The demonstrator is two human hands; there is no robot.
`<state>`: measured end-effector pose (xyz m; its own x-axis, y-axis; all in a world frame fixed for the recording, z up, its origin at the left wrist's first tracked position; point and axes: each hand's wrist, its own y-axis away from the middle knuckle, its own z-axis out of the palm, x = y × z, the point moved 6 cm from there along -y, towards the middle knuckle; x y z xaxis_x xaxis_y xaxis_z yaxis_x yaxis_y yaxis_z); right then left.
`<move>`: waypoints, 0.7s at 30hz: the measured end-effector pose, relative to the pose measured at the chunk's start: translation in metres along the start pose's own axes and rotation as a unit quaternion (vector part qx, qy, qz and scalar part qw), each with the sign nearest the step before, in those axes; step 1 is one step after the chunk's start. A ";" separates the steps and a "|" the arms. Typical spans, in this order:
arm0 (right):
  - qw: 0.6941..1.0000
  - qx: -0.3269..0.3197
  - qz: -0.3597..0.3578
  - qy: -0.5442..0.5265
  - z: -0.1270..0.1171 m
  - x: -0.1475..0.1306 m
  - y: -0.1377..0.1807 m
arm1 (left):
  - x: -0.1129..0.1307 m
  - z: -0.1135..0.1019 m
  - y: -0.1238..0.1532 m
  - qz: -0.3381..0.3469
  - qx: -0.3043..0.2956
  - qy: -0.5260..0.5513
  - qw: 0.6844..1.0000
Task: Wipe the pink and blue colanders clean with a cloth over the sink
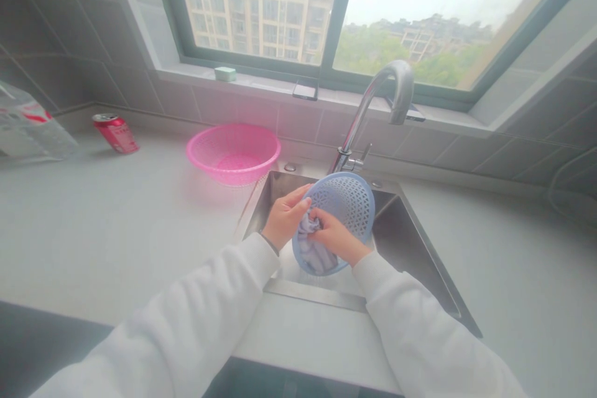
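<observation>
A blue plastic basket with a perforated wall is held tilted over the sink. My left hand grips its left rim, the thumb on the near side and the fingers partly hidden behind. Bunched against the inside of the basket is a pale greyish-purple cloth. My right hand is closed on that cloth, its fingertips pressed into the folds near my left thumb.
A chrome faucet arches behind the basket. Left of the sink stand a pink plastic basket, a red can and a clear plastic package. A pale green block lies on the windowsill.
</observation>
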<state>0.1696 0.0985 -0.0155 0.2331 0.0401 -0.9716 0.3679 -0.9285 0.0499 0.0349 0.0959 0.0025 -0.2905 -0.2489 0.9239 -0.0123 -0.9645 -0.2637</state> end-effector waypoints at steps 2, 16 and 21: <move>0.993 0.075 -0.009 -0.091 -0.010 -0.002 -0.002 | 0.004 0.001 0.000 0.015 0.002 -0.008 1.000; 0.993 0.027 0.013 -0.116 -0.008 0.000 -0.002 | 0.005 0.006 -0.001 0.012 -0.020 -0.020 1.000; 0.968 0.064 -0.009 -0.242 -0.014 -0.006 -0.003 | 0.008 0.008 0.002 0.012 -0.017 -0.023 1.000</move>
<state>0.1793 0.1058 -0.0062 -0.2322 -0.0914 -0.9684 0.2469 -0.9685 0.0321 0.0407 0.0909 0.0113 -0.2471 -0.2762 0.9288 -0.0379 -0.9550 -0.2940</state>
